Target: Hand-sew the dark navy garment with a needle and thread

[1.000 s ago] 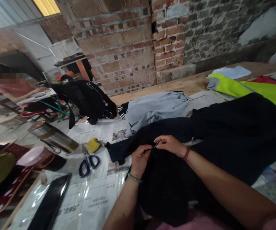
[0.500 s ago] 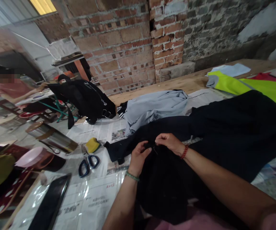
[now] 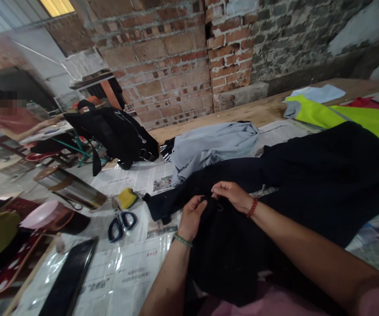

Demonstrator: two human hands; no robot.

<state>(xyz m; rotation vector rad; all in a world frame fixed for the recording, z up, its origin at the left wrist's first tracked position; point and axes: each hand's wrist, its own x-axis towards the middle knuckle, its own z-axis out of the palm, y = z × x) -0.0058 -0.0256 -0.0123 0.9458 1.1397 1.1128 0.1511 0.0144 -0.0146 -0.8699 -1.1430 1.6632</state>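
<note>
Black fabric (image 3: 229, 250), part of a garment, hangs over the near side of the table towards my lap. My left hand (image 3: 191, 217), with a green bead bracelet at the wrist, pinches its upper edge between thumb and fingers. My right hand (image 3: 234, 196), wearing a red bead bracelet, is closed in a pinch right at the same edge; what its fingertips hold is too small to make out. A thin pale curved line, like a loop of thread (image 3: 220, 207), shows on the black fabric just below. A dark navy garment (image 3: 327, 171) lies spread behind and to the right.
Blue-handled scissors (image 3: 122, 224), a yellow sponge-like piece (image 3: 126, 198), a phone (image 3: 69, 276) and a steel flask (image 3: 71, 188) lie on newspaper at left. Farther back are a black bag (image 3: 120, 138), grey cloth (image 3: 214, 138) and a neon-yellow garment (image 3: 363, 118). Another person sits far left.
My left thumb and fingers, apart before, have closed on the black fabric. My right hand has shifted very slightly left, and the pale loop shows more clearly.
</note>
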